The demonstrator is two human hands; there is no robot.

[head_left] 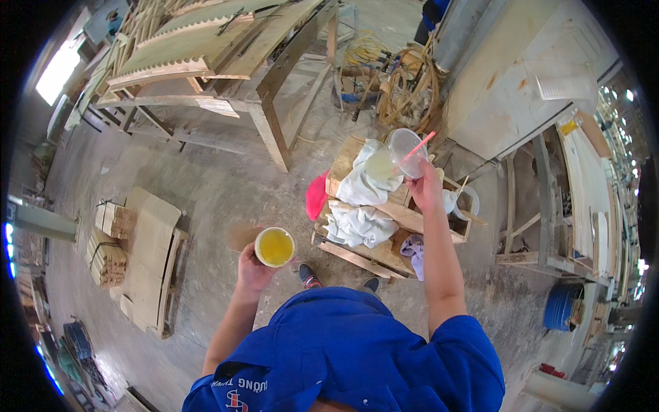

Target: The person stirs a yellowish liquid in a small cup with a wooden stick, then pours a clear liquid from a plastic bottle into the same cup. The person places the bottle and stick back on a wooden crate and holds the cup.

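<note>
At centre frame our left hand (252,269) grips a yellow-filled cup (274,247); our right hand (425,187) grips a clear cup (406,151) with straw (417,147).

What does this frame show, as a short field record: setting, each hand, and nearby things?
setting: woodworking shop, concrete floor
left hand: holds a cup of yellow liquid, upright
right hand: holds a clear plastic cup with a pink stick in it, tilted
below right hand: wooden crate with white cloths
beside crate: pink rag
left floor: stacked wood pieces
</note>
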